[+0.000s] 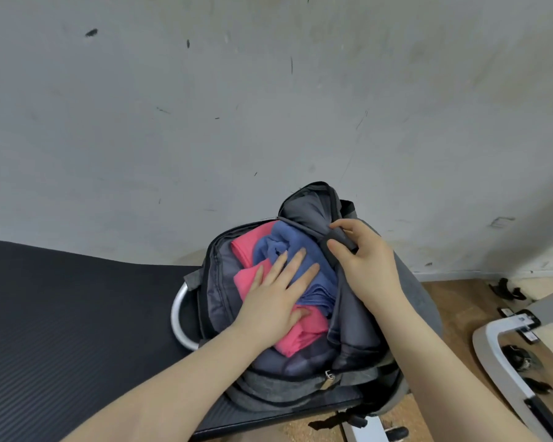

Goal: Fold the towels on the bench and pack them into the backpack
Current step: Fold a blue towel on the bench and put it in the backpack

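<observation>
A grey backpack (pixel 358 352) lies open at the right end of the black padded bench (pixel 77 314). Inside it sit a blue towel (pixel 320 272) and a pink towel (pixel 304 333), both crumpled together. My left hand (pixel 275 298) lies flat on the towels with fingers straight, pressing them down into the main compartment. My right hand (pixel 361 260) grips the backpack's black top handle (pixel 339 240) at the edge of the raised flap, thumb and fingers curled round it.
A grey scuffed wall rises right behind the bench. A silver curved bar (pixel 178 314) sticks out beside the backpack. On the wooden floor (pixel 454 301) at right stands a white and black machine frame (pixel 505 358).
</observation>
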The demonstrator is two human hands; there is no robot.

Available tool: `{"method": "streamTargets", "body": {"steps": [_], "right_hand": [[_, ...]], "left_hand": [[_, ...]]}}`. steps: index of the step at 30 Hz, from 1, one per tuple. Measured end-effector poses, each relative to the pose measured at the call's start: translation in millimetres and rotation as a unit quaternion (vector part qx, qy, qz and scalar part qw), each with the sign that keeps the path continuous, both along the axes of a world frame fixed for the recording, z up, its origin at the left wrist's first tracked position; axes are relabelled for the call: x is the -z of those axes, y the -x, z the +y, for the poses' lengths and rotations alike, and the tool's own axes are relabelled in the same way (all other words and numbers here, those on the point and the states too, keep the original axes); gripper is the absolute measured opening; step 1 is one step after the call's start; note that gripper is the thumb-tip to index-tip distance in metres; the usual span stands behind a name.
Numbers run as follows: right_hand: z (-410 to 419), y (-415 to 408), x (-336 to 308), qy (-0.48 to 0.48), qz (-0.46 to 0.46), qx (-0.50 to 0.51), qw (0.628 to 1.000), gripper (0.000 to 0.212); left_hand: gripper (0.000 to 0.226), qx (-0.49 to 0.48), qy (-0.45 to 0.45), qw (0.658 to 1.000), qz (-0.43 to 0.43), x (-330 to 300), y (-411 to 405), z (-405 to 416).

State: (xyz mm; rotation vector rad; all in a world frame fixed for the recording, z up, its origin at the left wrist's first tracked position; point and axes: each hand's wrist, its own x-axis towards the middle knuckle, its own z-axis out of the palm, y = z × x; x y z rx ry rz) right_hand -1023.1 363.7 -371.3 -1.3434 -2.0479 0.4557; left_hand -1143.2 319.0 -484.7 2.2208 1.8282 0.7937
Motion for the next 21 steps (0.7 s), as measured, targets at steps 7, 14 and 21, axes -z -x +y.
{"method": "streamTargets", "body": {"steps": [7, 14, 21], "right_hand": [[15.1, -0.3, -3.9, 0.017, 0.027, 0.003, 0.999, 0.023], [11.1, 10.5, -7.6, 0.009, -0.018, -0.017, 1.000, 0.026], [7.0, 8.6, -4.5, 0.019, 0.038, -0.003, 0.999, 0.031]], "left_hand": [[0.079, 0.031, 0.063, 0.997, -0.016, -13.3, 0.5, 12.7], [0.067, 0.016, 0.029, 0.998, 0.044, -11.3, 8.3, 17.0], [0.069, 0.034, -0.026, 0.999, 0.018, -10.9, 16.8, 13.6]]}}
